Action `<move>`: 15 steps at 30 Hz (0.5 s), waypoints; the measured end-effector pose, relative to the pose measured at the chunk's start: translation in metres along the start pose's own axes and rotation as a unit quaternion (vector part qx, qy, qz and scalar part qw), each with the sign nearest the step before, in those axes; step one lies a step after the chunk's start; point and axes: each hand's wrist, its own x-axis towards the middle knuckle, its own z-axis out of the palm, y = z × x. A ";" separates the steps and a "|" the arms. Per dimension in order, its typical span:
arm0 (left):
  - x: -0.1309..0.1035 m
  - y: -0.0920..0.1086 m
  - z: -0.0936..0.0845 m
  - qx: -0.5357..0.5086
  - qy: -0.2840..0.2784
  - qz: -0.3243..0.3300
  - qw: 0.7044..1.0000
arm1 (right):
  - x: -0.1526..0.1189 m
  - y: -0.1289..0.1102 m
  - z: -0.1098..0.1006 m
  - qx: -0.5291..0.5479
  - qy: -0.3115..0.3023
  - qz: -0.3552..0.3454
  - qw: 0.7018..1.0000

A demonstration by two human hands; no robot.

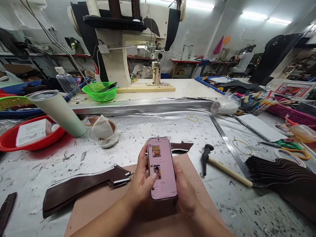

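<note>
A smartphone [164, 174] with a lit pink chat screen is held upright between both my hands. My left hand [142, 181] grips its left edge, the thumb lying over the screen. Along the right edge, my right hand [186, 189] is closed round the phone. Beneath them lies a tan board [98, 214] on the table. A stack of dark brown leather pieces [84, 186] rests partly on the board's left side. Another brown leather piece [184, 147] shows behind the phone, partly hidden by it.
A hammer [229, 171] lies to the right, beside a metal ruler [228, 144] and fanned dark leather strips [276, 184]. A tumbler [60, 113] leans by a red basin [37, 144] on the left. Behind stand a green bowl [101, 93] and a sewing machine [113, 56].
</note>
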 end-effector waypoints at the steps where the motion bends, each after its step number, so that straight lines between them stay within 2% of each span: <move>1: 0.000 0.001 0.000 0.012 -0.020 0.011 1.000 | 0.000 0.000 -0.001 -0.001 0.002 -0.003 1.000; 3: 0.000 0.003 0.001 0.028 -0.047 0.019 0.998 | 0.001 0.001 -0.004 -0.002 0.006 -0.008 1.000; 6: 0.000 0.005 0.003 0.041 -0.057 0.007 0.997 | 0.001 0.002 -0.005 0.004 0.002 -0.012 1.000; 12: 0.001 -0.001 0.004 0.018 0.023 -0.008 1.000 | 0.000 0.000 -0.002 -0.010 -0.005 -0.022 1.000; 15: 0.002 -0.003 0.003 0.016 0.032 -0.028 0.999 | 0.000 -0.002 0.000 -0.026 -0.001 -0.029 0.999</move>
